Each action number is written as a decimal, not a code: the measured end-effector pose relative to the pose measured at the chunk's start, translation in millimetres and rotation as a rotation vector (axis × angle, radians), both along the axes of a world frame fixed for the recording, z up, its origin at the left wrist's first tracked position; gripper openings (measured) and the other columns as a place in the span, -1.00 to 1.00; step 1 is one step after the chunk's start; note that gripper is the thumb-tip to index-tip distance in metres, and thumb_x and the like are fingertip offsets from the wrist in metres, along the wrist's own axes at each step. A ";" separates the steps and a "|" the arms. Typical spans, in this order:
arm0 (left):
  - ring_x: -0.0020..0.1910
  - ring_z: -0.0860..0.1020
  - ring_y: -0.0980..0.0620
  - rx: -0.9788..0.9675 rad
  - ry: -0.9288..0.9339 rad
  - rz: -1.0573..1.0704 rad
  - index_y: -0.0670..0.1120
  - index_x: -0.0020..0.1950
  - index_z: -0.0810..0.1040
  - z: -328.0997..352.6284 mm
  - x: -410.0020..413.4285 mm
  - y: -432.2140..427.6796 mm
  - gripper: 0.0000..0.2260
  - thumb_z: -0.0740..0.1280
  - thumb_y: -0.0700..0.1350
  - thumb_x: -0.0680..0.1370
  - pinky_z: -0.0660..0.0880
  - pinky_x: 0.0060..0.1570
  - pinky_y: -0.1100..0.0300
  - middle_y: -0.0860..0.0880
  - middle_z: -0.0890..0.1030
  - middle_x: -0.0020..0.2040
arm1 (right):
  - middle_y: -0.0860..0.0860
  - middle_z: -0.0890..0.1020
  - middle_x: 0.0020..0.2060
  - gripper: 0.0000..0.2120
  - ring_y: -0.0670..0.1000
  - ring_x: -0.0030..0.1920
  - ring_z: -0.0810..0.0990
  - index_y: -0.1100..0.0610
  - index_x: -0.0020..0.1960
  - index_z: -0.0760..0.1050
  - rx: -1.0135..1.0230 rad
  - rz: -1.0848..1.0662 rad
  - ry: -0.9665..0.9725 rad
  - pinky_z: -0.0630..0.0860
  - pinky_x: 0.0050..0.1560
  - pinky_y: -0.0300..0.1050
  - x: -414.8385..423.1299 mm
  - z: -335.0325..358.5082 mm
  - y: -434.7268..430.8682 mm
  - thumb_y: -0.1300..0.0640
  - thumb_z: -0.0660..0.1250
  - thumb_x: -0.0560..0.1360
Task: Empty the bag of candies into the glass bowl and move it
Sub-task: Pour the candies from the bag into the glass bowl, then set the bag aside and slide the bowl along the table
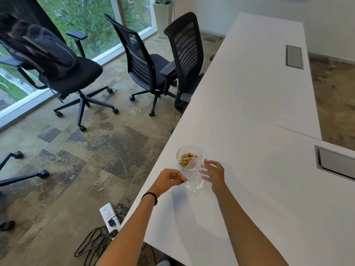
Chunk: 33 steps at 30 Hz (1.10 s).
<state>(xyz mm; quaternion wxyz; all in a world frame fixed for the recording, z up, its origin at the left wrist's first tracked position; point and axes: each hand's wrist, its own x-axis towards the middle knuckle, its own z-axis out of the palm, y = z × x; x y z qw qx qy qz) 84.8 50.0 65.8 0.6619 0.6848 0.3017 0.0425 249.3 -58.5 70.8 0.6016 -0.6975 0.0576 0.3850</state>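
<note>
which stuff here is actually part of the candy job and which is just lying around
Part of the job:
- round clear glass bowl holding gold and orange wrapped candies
- clear plastic bag, held by left hand and right hand

Just lying about:
- black mesh office chairs
- dark backpack on one chair
- white power strip on the floor

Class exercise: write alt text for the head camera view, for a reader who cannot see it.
Two bare hands, left hand and right hand, hold a clear plastic bag beside a glass bowl of wrapped candies on a white table.
</note>
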 end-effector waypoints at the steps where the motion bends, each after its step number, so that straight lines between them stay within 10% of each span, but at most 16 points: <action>1: -0.02 0.65 -0.07 -0.011 0.007 -0.002 -0.07 -0.23 0.59 -1.5 -3.7 -2.7 -0.82 0.39 -0.35 0.43 0.56 0.08 0.15 -0.19 0.69 -0.01 | 0.17 0.64 -0.13 -0.67 0.11 -0.27 0.63 0.23 0.16 0.42 0.001 0.009 -0.009 0.56 -0.28 -0.07 -2.9 -1.5 -2.8 0.16 0.38 0.45; 11: -0.22 0.66 0.05 -0.161 0.108 0.139 -0.08 0.14 0.40 -25.5 -22.6 -31.5 -0.72 0.39 -0.11 0.49 0.59 -0.19 0.23 -0.12 0.64 -0.11 | 0.15 0.61 -0.32 -0.86 0.02 -0.40 0.63 0.31 -0.06 0.50 -0.038 0.253 -0.112 0.56 -0.41 -0.22 -69.1 -31.6 -27.4 0.44 0.31 0.40; 27: -0.24 0.63 0.00 0.056 0.192 0.483 -0.08 -0.24 0.55 -67.1 -90.9 -60.2 -0.83 0.40 -0.33 0.44 0.54 -0.27 0.30 -0.09 0.64 -0.27 | 0.03 0.61 -0.38 -0.87 -0.08 -0.39 0.59 0.14 -0.28 0.57 -0.214 0.716 -0.142 0.51 -0.33 -0.27 -132.7 -69.5 -45.6 0.33 0.43 0.37; 33: -0.21 0.59 0.06 0.207 0.246 0.410 0.04 -0.30 0.54 -78.9 -103.2 -58.5 -0.77 0.36 -0.27 0.47 0.47 -0.20 0.29 -0.02 0.65 -0.25 | 0.05 0.47 0.07 -0.75 0.00 0.03 0.51 0.08 0.05 0.42 -0.311 0.618 -0.642 0.52 -0.01 -0.13 -128.7 -71.3 -31.9 0.24 0.38 0.42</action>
